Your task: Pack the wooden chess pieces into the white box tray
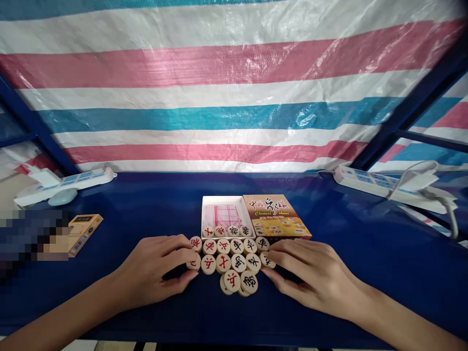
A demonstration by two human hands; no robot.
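Note:
Round wooden Chinese chess pieces [223,263], marked with red or black characters, stand in stacked rows on the blue table. My left hand [161,265] curls around the leftmost pieces, fingertips and thumb against a red-marked piece [196,244] and the one below it. At the other end, my right hand [307,273] has its fingers and thumb around the rightmost pieces, touching a black-marked piece [268,260]. Nearest me, a red-marked piece [232,280] and a black-marked piece [249,282] rest on others. Behind the rows lies a white open box [205,209] with a folded red-lined sheet inside.
The printed Chinese chess lid [280,214] lies right of the box. White power strips [84,180] sit at the back left and right, the right strip [369,183] with cables. A small yellow box [86,234] is at left. A striped plastic sheet [219,117] hangs behind the table.

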